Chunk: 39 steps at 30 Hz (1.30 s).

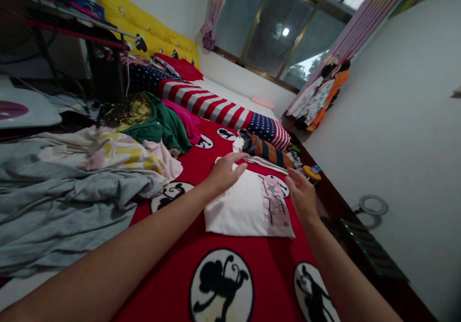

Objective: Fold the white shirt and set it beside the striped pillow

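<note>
A white T-shirt [234,211] with a pink and grey print lies flat and folded into a compact shape on the red blanket [162,283] with monkey pictures. My left hand [226,172] is over the shirt's far left edge, thumb apart from the fingers, with nothing seen in it. To the shirt's right, my right hand [302,193] hovers with its fingers extended and also holds nothing visible. Whether either hand touches the cloth is hard to tell. Just beyond the shirt is a folded brown and navy striped garment [268,151] on white cloth.
Loose clothes are heaped on the left: a grey garment [72,202], a white and yellow one [118,149] and a green one [158,125]. Behind them stands a cluttered desk [79,29]. A bed edge with flag-patterned cloth [212,108] runs below the window. Clothes [320,94] hang at right.
</note>
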{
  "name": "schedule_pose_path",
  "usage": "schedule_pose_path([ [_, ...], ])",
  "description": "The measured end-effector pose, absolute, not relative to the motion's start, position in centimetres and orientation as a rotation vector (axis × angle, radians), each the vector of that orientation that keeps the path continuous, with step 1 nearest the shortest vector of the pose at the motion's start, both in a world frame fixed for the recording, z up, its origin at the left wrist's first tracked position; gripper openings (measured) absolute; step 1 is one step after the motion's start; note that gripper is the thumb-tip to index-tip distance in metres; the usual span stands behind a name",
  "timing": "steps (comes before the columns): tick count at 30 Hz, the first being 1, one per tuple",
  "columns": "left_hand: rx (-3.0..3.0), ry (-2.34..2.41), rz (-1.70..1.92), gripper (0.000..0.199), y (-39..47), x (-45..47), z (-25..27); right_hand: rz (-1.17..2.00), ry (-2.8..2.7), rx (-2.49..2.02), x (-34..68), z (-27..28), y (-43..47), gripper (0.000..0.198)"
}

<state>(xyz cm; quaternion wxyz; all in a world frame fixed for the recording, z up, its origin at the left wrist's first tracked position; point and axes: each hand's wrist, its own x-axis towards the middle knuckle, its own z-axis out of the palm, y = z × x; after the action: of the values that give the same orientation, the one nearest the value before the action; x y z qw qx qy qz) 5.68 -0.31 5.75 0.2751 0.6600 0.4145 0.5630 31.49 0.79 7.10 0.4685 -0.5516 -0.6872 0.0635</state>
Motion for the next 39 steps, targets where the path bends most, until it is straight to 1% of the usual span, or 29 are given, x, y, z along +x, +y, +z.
schedule_pose_path([
  [1,2.001,1.129,1.391,0.042,-0.9,6.6,5.3,0.094,-1.801,-1.317,30.5,7.4,0.7,0.047],
  [3,2.265,1.253,1.101,0.052,-1.7,7.3,3.7,0.001,-2.044,-1.34,29.5,6.5,0.4,0.048],
  [5,2.334,1.449,0.826,0.06,-2.0,6.9,1.8,-0.02,-2.212,-1.573,29.9,4.3,0.0,0.051],
  [7,2.323,1.58,0.682,0.061,-1.8,6.1,0.3,0.016,-2.239,-1.882,31.2,2.0,-0.2,0.055],
  [9,2.328,1.625,0.662,0.061,-1.6,5.4,-0.4,0.007,-2.14,-2.081,32.6,0.4,-0.2,0.062],
  [11,2.351,1.616,0.697,0.06,-1.5,5.2,-0.6,-0.078,-1.986,-2.189,33.3,-0.2,-0.1,0.072],
  [13,2.355,1.576,0.787,0.058,-1.2,5.1,-0.4,-0.17,-1.853,-2.255,33.5,-0.2,-0.2,0.075],
  [15,2.265,1.58,1.008,0.052,-0.6,4.8,-0.3,-0.252,-1.844,-2.202,33.4,0.1,-0.4,0.069],
  [18,1.901,1.684,1.419,0.038,0.7,3.9,-0.4,-0.279,-1.865,-1.99,33.1,0.5,-1.0,0.05],
  [20,1.714,1.712,1.542,0.032,1.4,3.2,-0.5,-0.236,-1.826,-1.907,32.8,1.3,-1.5,0.041],
  [24,1.659,1.656,1.612,0.027,1.7,3.0,-0.7,-0.082,-1.787,-1.773,31.7,5.3,-1.9,0.029],
  [26,1.648,1.631,1.636,0.026,1.5,3.2,-0.7,0.045,-1.78,-1.668,30.7,8.3,-1.2,0.031],
  [30,1.573,1.613,1.663,0.026,1.4,3.3,-0.5,0.307,-1.733,-1.489,27.3,14.6,2.6,0.042],
  [34,1.417,1.516,1.73,0.027,1.7,2.9,-0.6,0.519,-1.715,-1.315,22.7,19.9,8.0,0.035],
  [36,1.366,1.489,1.74,0.027,1.8,2.9,-0.8,0.546,-1.714,-1.273,20.8,22.2,10.5,0.031],
  [39,1.386,1.496,1.715,0.028,2.0,3.0,-1.2,0.478,-1.698,-1.235,19.5,25.4,14.0,0.029],
])
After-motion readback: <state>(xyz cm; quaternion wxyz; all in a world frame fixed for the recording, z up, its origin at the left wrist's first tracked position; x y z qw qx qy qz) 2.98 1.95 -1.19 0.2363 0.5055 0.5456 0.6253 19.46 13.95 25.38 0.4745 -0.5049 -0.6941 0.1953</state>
